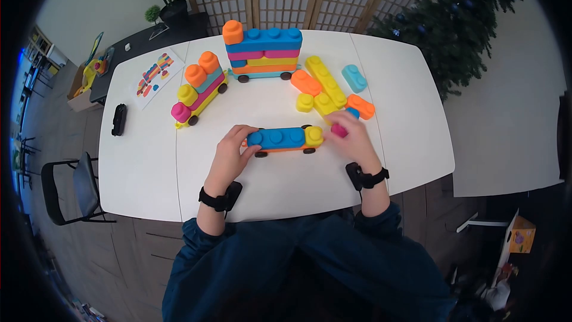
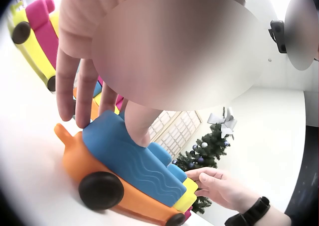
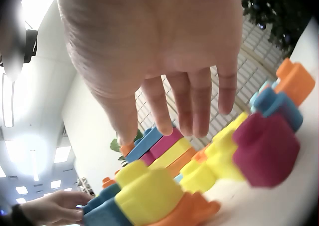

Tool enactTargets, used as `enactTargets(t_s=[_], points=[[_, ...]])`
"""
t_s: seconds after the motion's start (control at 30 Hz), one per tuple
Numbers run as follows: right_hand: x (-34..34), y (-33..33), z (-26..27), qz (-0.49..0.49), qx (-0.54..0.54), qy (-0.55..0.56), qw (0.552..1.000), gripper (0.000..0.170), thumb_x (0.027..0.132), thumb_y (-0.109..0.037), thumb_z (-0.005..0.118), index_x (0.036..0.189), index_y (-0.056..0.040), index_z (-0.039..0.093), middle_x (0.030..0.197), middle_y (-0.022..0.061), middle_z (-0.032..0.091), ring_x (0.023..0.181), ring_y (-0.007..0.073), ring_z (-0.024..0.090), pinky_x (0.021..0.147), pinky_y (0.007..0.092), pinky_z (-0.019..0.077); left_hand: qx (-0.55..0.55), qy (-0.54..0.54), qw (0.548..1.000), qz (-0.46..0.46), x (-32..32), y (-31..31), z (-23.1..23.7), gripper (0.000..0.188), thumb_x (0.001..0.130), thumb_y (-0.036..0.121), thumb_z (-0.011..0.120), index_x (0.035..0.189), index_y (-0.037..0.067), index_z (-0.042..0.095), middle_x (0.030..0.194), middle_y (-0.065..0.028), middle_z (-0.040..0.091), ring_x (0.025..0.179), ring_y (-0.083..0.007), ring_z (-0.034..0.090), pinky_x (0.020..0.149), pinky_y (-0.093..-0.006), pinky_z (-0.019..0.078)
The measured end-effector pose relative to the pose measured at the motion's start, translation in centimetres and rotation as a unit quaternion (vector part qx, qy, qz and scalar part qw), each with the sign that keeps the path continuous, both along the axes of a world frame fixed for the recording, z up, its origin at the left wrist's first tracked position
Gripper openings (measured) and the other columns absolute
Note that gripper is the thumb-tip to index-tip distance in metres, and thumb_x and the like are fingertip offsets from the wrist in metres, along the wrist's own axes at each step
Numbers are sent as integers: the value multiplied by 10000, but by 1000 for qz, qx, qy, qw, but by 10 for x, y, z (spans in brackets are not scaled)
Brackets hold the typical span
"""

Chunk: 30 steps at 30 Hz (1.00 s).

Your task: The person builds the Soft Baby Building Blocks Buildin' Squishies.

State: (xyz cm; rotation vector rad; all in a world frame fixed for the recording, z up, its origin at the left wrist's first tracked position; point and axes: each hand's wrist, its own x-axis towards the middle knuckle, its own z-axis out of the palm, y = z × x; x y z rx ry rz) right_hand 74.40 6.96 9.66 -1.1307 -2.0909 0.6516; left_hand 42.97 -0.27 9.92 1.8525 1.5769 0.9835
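Observation:
In the head view, my left hand (image 1: 228, 152) grips the left end of a long blue block (image 1: 276, 138), its thumb on the near side. That block sits on an orange wheeled base (image 2: 82, 153) with black wheels. A small yellow block (image 3: 149, 193) is mounted at the base's right end. Just right of it hovers my right hand (image 1: 357, 142), fingers extended and nothing between them in the right wrist view. A magenta block (image 3: 266, 151) lies on the table beside that hand, partly covered by it in the head view.
Behind stands a tall wheeled stack (image 1: 265, 56); a smaller yellow-based car (image 1: 202, 92) is at left. Loose yellow blocks (image 1: 325, 80), orange blocks (image 1: 361, 107) and a teal block (image 1: 354, 78) lie at right. A picture sheet (image 1: 156, 77) and a black object (image 1: 119, 120) lie far left.

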Motion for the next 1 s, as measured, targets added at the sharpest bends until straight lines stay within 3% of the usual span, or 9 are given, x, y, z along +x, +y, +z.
enactTargets(t_s=[0.1,0.13,0.2,0.4,0.63,0.73,0.8,0.87,1.0], points=[[29,22,-1,-178,56,3,983,324,842,-168,791,1120,-35,692,1113,128,673,979,317,662,851,377,545,12,-2,1000,5,0,2,-1,381,804,58,796,1166,47,677,1133,-142,669,972,-344,671,847,-390,556],[40,29,-4,-177,56,3,983,324,842,-168,791,1120,-35,692,1113,128,673,979,317,662,851,377,545,12,-2,1000,5,0,2,-2,381,804,58,796,1166,47,677,1133,-142,669,972,-344,671,847,-390,556],[60,40,-14,-312,111,-155,931,336,862,-199,763,1145,-41,675,1089,142,678,981,330,670,857,417,546,6,-4,1000,5,-1,3,-3,381,807,56,793,1169,43,675,1135,-143,671,979,-343,673,846,-390,558],[81,57,-35,-296,-35,-151,943,309,871,-188,735,1129,-35,661,1082,143,683,994,329,673,866,430,547,-2,-21,1000,-7,-2,5,-3,383,805,42,791,1169,37,671,1117,-144,676,964,-342,672,841,-389,558],[77,51,-19,-325,-23,-90,941,255,884,-148,729,1094,-29,650,1067,136,683,977,300,700,803,404,562,-1,-21,1000,-12,-3,8,-2,380,801,40,793,1161,33,671,1103,-148,676,957,-338,672,848,-384,555],[58,38,3,-359,39,3,932,275,897,-153,741,1121,-32,636,1072,120,685,952,271,712,804,368,568,-19,-17,1000,-18,-5,7,-5,421,795,55,804,1191,40,664,1126,-151,679,973,-342,671,867,-378,555],[26,27,15,-230,18,153,961,308,908,-166,752,1147,-27,615,1099,110,681,948,249,709,831,347,569,1,-8,1000,1,-6,6,-12,551,784,96,828,1293,62,618,1197,-141,675,1015,-331,669,890,-376,554],[-4,17,20,-88,15,150,985,331,901,-164,763,1153,-19,604,1125,114,675,974,246,694,877,339,558,-2,-11,1000,6,-5,4,-4,622,778,118,837,1345,77,583,1232,-134,667,1038,-318,667,902,-376,553],[-59,-1,20,76,-11,111,991,355,900,-152,754,1177,-18,576,1164,121,649,1057,272,659,928,338,527,-7,-32,999,1,-6,2,6,757,767,162,853,1440,104,512,1290,-117,650,1077,-281,662,904,-379,556]])
